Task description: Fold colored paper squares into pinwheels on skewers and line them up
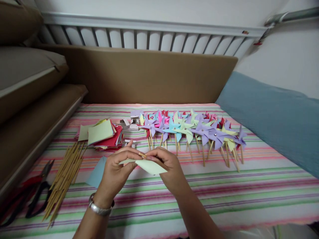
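Both hands, left hand (116,169) and right hand (169,167), pinch 1 pale green paper (149,166), perhaps around a wooden stick (142,155).

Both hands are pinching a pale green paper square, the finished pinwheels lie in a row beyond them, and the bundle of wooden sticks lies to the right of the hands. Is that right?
Not quite. The head view shows the bundle of wooden sticks lying to the left of the hands, beside the scissors, not to the right. The rest holds: left hand and right hand pinch the pale green paper square, and the finished pinwheels lie beyond.
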{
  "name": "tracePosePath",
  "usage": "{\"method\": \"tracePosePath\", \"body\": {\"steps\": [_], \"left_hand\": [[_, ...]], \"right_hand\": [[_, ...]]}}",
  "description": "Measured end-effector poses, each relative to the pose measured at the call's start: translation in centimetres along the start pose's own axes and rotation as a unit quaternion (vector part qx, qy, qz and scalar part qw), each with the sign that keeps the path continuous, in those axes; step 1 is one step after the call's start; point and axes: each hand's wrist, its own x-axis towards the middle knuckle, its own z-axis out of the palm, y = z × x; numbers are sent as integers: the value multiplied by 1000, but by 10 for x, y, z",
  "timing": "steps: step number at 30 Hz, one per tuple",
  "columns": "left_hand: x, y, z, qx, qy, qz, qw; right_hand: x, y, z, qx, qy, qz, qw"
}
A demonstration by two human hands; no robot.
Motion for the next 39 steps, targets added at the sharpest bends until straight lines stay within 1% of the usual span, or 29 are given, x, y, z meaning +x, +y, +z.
{"method": "tracePosePath", "body": {"steps": [18, 39], "left_hand": [[0, -1, -2, -6, -21, 8, 1000], [0, -2, -1, 0, -9, 15, 1000]], "right_hand": [[0, 0, 0, 11, 0, -2, 1000], [1, -1, 0, 17, 0, -12, 1000]]}}
